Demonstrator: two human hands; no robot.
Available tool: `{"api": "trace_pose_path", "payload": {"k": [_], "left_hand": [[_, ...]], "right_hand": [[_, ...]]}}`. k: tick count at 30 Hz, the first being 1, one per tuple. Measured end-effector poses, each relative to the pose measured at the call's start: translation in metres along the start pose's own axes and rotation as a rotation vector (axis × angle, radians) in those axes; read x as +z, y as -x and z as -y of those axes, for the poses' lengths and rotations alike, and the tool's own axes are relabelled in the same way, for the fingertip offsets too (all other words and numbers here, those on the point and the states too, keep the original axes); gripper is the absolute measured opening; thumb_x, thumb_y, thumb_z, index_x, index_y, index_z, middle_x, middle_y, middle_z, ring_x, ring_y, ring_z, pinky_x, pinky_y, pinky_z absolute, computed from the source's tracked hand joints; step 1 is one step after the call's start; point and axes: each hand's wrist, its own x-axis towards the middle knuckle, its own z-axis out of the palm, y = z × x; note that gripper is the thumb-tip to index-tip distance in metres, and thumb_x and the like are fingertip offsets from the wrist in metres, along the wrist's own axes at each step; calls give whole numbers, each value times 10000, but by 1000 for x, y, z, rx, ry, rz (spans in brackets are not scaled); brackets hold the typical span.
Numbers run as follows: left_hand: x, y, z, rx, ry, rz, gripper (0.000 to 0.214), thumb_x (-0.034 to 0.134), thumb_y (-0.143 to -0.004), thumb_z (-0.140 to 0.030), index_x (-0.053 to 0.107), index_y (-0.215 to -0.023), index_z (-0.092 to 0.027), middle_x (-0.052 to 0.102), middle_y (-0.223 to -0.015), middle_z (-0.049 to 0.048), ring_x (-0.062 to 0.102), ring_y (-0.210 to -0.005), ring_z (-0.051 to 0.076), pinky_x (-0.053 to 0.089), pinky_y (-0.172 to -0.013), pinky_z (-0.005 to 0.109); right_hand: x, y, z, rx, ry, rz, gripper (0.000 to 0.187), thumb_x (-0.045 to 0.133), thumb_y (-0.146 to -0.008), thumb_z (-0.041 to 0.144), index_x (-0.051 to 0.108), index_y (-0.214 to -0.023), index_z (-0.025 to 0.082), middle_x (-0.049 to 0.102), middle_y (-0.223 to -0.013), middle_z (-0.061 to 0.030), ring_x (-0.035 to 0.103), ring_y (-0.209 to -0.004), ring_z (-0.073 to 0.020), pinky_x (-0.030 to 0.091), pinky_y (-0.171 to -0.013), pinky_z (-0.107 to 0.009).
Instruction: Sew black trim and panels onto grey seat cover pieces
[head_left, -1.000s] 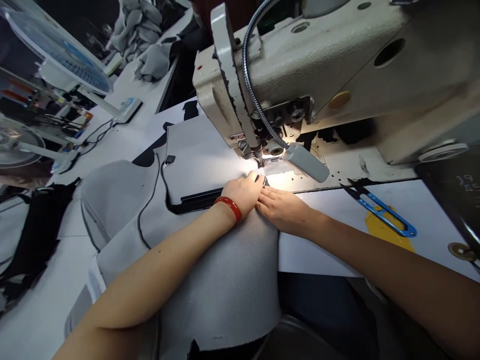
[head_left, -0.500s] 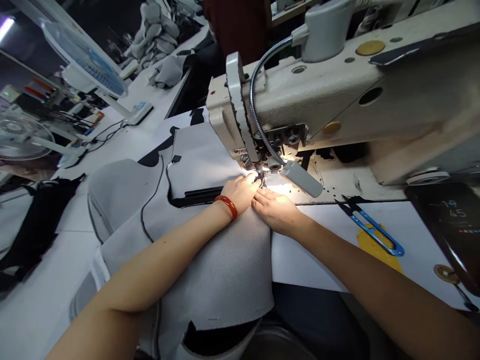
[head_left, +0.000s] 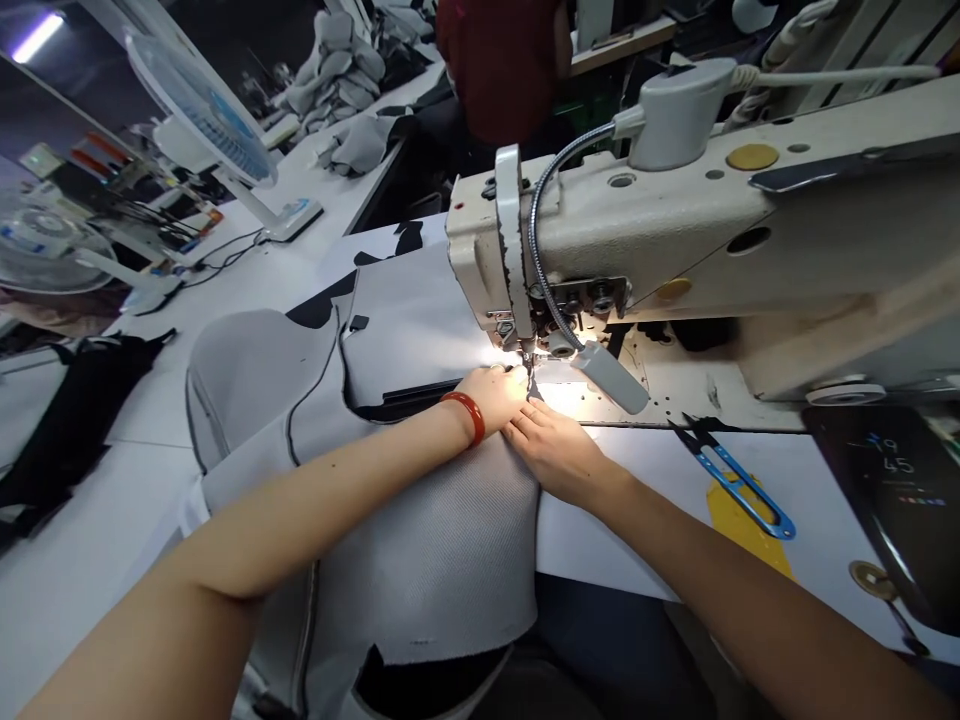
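A large grey mesh fabric piece (head_left: 435, 550) with dark piping lies under the sewing machine (head_left: 600, 220) and drapes over the front table edge. My left hand (head_left: 495, 398), with a red bangle at the wrist, is closed on the fabric just before the lit presser foot (head_left: 529, 362). Right beside it, my right hand (head_left: 559, 450) holds the fabric's right edge, its fingers close together and its thumb hidden. The two hands touch. A small dark scrap of material (head_left: 535, 390) shows between the fingertips and the foot. Black strips (head_left: 420, 392) lie behind my left wrist.
A bendable lamp (head_left: 613, 378) hangs right of the needle. Blue thread snips (head_left: 739, 480) lie on a yellow piece (head_left: 750, 530), near a phone (head_left: 885, 500). Black cloth (head_left: 67, 440) and a fan (head_left: 202, 110) are on the left. A person in dark red (head_left: 502, 70) is behind.
The view has shifted, so the machine appears lower and more to the right. Both hands stay on the fabric near the needle, where a dark scrap now shows more plainly.
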Motion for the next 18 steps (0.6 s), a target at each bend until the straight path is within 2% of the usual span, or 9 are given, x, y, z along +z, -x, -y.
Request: {"api": "trace_pose_path", "payload": {"k": [3,7,11,18], "left_hand": [[-2,0,-6,-91,24,35,331,328,-924,-146,561,-1156,-111,558,-1165,140,588,-959,236,467,-711,310],[-2,-1,-8,-162,54,46,351,332,-927,-170,516,-1224,-140,514,-1228,141,579,-993,238,468,-756,317],[-3,-4,-6,-170,79,40,331,326,-932,-177,562,-1161,-132,543,-1167,141,577,-1001,239,473,-781,321],[-5,-8,-7,-135,78,-3,311,343,-926,-154,634,-1030,-118,555,-1185,131,571,-1020,232,472,-813,322]], "right_hand": [[4,-2,2,9,49,-37,346,338,-875,115,614,-1075,55,628,-1104,-172,564,-1073,-260,407,-1008,-397],[4,-3,-1,25,76,-56,342,361,-870,130,600,-1103,56,628,-1109,-163,546,-1103,-264,405,-1014,-389],[5,-7,-3,39,74,-59,339,360,-874,132,613,-1083,49,633,-1091,-167,564,-1071,-260,401,-1015,-383],[7,-17,-8,102,42,-4,336,363,-875,118,647,-1045,64,670,-974,-154,598,-985,-244,420,-986,-370]]}}
